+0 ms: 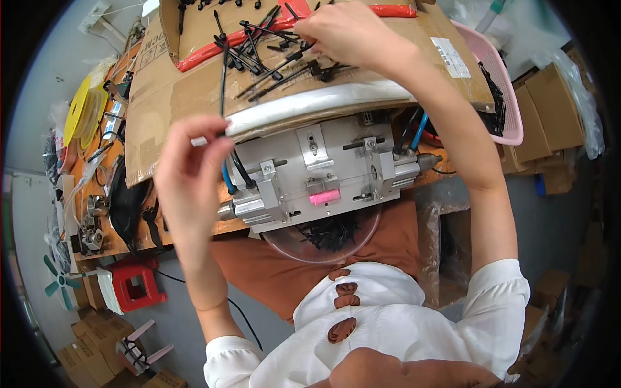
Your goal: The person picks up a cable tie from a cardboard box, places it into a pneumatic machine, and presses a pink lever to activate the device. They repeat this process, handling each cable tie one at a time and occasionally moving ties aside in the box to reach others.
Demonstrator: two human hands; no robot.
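My left hand (pixel 191 165) pinches one black cable tie (pixel 223 84) that stands upright from my fingertips, just left of a grey metal fixture (pixel 317 171) with a pink block (pixel 324 196) on its front. My right hand (pixel 349 32) reaches to the far side of a cardboard tray (pixel 174 90) and closes its fingers on several loose black cable ties (pixel 272 55) lying there. A clear bowl (pixel 321 236) with more black ties sits below the fixture, above my lap.
A pink plastic basket (pixel 501 97) stands at the right of the tray. Yellow tape rolls (pixel 83 110), cables and metal parts crowd the orange bench at the left. A red stool (pixel 136 284), a small fan (pixel 59 281) and cardboard boxes (pixel 553 107) stand around.
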